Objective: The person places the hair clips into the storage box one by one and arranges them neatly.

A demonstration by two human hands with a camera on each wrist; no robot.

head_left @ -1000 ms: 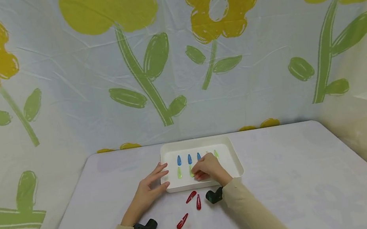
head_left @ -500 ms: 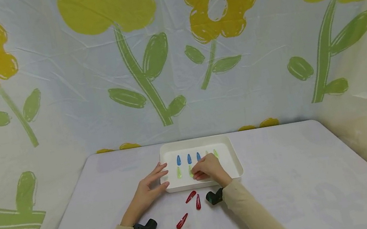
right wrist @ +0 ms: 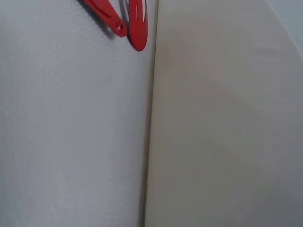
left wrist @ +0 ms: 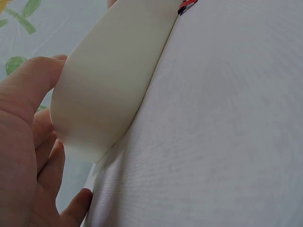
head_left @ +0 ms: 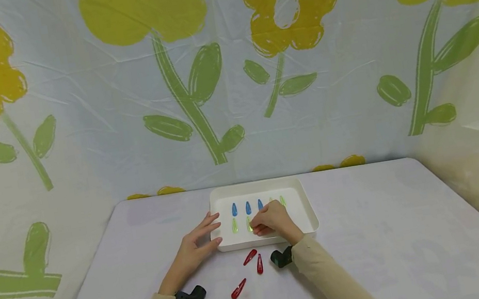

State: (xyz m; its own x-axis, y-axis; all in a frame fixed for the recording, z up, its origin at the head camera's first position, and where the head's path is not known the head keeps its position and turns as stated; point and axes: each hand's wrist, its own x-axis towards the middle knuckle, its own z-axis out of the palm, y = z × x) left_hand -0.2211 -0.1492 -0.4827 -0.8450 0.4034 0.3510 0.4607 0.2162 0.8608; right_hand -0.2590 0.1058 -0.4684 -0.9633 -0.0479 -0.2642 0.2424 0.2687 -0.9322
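Observation:
A shallow white tray (head_left: 299,218) holds small snap hair clips in two rows. The far row has three blue hair clips (head_left: 247,208) and then green ones (head_left: 282,200), partly behind my right hand. Two more green clips lie in the near row, the left one (head_left: 235,225) in plain sight. My right hand (head_left: 274,220) pinches the other green hair clip (head_left: 249,224) at its side, low over the tray floor. My left hand (head_left: 198,246) rests with spread fingers against the tray's left wall, its thumb (left wrist: 42,71) at the rim in the left wrist view.
Three red hair clips lie on the white table in front of the tray: one near the tray's front wall (head_left: 250,257), one beside it (head_left: 260,264), one closer to me (head_left: 239,289). A flowered cloth (head_left: 127,151) hangs behind the table.
Hardly anything differs. Both hands keep their places at the tray, and the clips lie as before; the head view shifts only slightly.

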